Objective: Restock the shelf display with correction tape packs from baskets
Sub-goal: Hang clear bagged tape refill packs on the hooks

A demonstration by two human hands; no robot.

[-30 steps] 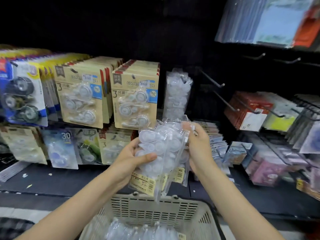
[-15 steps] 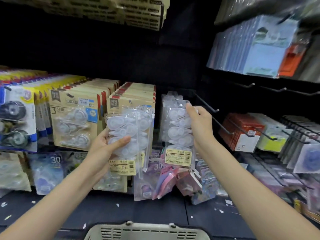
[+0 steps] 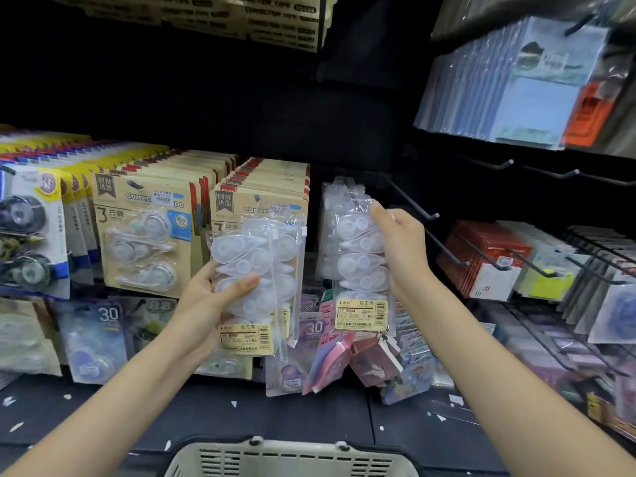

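My left hand (image 3: 210,297) grips a small stack of clear bagged correction tape packs (image 3: 258,270) in front of the cardboard-backed packs. My right hand (image 3: 401,249) pinches the upper right edge of one clear pack (image 3: 358,263) with a yellow label, held upright against the few clear packs hanging on a peg (image 3: 335,194) at the middle of the shelf display. The peg itself is hidden behind the packs. A beige basket (image 3: 289,457) shows its rim at the bottom edge; its contents are out of view.
Cardboard three-piece correction tape packs (image 3: 144,235) hang in rows to the left. Bare black pegs (image 3: 413,201) stick out to the right of my right hand. Red and yellow packs (image 3: 488,263) hang further right; colourful packs (image 3: 344,352) lean on the dark lower shelf.
Both hands rose from above the basket to the shelf. My right hand drew one pack off the stack and carried it right and up to the hanging clear packs.
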